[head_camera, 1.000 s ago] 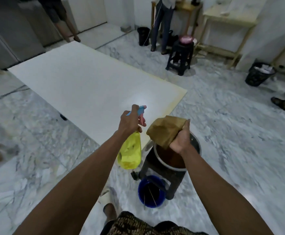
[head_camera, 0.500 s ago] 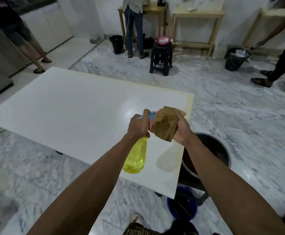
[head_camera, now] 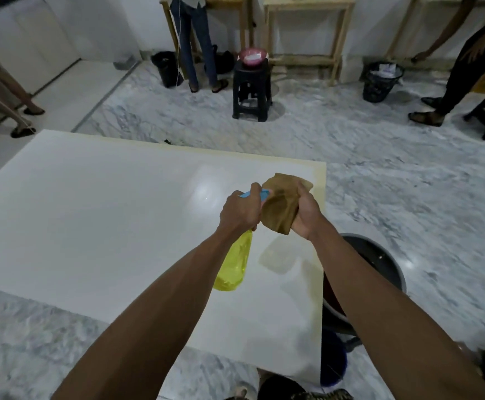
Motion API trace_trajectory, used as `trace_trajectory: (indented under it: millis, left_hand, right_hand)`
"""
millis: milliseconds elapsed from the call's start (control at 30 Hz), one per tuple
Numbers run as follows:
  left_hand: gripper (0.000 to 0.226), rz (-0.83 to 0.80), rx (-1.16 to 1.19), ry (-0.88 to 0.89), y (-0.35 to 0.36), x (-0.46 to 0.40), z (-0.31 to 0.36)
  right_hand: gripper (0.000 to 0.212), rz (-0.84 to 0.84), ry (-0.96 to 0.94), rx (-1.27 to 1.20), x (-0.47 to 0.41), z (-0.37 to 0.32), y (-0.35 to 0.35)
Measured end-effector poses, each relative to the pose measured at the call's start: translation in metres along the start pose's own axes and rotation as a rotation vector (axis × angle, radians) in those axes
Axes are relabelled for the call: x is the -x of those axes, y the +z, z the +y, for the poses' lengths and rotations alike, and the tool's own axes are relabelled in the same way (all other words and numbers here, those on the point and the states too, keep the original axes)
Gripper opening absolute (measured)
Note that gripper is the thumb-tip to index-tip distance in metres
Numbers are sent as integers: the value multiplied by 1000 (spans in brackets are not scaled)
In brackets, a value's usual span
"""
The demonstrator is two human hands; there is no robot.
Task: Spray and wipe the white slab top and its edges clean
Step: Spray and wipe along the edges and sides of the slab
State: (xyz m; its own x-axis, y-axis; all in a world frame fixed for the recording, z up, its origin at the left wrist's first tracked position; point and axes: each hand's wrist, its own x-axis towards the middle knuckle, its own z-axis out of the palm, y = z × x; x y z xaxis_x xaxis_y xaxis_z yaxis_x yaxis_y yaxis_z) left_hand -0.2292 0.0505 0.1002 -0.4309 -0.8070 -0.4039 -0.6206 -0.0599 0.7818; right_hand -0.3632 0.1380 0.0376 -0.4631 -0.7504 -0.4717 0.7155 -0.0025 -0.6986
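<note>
The large white slab [head_camera: 105, 215] lies flat in front of me, with a pale yellow band along its far and right edges. My left hand [head_camera: 239, 210] grips a yellow spray bottle [head_camera: 234, 267] by its blue and pink trigger head, and the bottle hangs over the slab's right part. My right hand [head_camera: 304, 213] is closed on a crumpled brown cloth [head_camera: 280, 203], held right against the bottle's nozzle. Both hands hover above the slab near its right edge.
A grey bucket [head_camera: 379, 264] on a dark stool, with a blue tub [head_camera: 332, 362] beneath, stands by the slab's right edge. Farther back stand a black stool [head_camera: 251, 90] with a pink bowl, two black bins, wooden tables and several standing people on the marble floor.
I have stepped over the slab; the bucket is now at my right. My hands came together, so the cloth now touches the spray nozzle.
</note>
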Motion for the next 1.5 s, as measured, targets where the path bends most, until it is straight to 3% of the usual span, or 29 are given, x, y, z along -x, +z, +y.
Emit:
trace_trajectory:
  millis: [167, 300, 367, 433, 500, 633, 733, 767, 833, 900, 967, 1067, 1200, 1400, 1500]
  left_hand:
    - [47, -18, 35, -18, 21, -59, 33]
    - [77, -112, 80, 19, 40, -96, 48]
    - [89, -153, 121, -1, 49, -110, 45]
    - [84, -182, 128, -23, 56, -123, 41]
    - [80, -217, 131, -40, 63, -135, 39]
    - [67, -275, 140, -25, 78, -155, 37]
    - [65, -276, 161, -3, 91, -174, 35]
    - [67, -278, 165, -3, 98, -182, 32]
    - [64, -287, 172, 3, 109, -196, 27]
    - [57, -286, 167, 8, 117, -205, 20]
    - [59, -283, 160, -5, 121, -211, 14]
    - [53, -279, 137, -9, 123, -216, 5]
    - [68, -275, 97, -40, 121, -218, -5]
    - [41, -287, 87, -23, 117, -206, -16]
    - [41, -281, 73, 5, 113, -199, -22]
  right_hand:
    - [61, 79, -36, -14, -53, -28, -8]
    - [54, 209, -29, -12, -87, -31, -24]
    - [62, 283, 19, 75, -106, -27, -44]
    - [74, 427, 46, 232, -122, -26, -67]
    - [72, 581, -19, 407, -128, -38, -83]
    - [40, 819, -427, 819, -153, -80, -112]
    - [46, 946, -553, 1344, -198, -107, -141]
    - [51, 924, -503, 1504, -216, -112, -148]
    - [61, 707, -387, 1699, -250, -109, -161]
    - [69, 404, -164, 1803, -274, -87, -169]
    - [78, 290, 10, 1871, -286, -57, -176]
    - [73, 395, -58, 1861, -282, -36, -173]
    - [61, 427, -129, 1852, -280, -41, -173]
    - [60, 468, -190, 1893, -269, -23, -171]
    - [60, 465, -227, 1887, -252, -6, -173]
